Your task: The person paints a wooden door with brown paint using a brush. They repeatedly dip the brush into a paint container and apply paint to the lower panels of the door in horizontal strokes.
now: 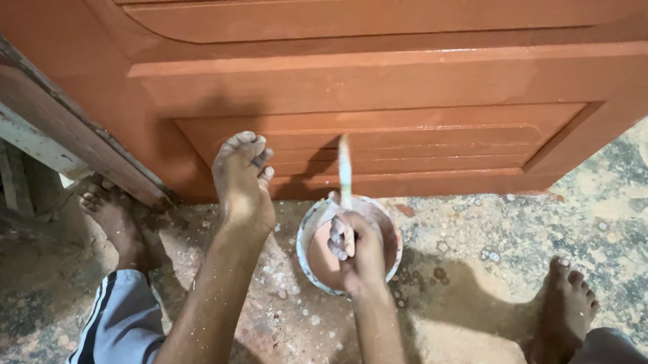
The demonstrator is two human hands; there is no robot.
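Terracotta paint fills the small paint bucket (315,235) on the speckled floor (646,219) between your bare feet. Your right hand (358,252) clenches a paintbrush (345,177) over it, handle pointing far toward the door panel (412,83). Your left hand (242,177) hangs curled, grasping nothing visible, just left, near the door's bottom edge.
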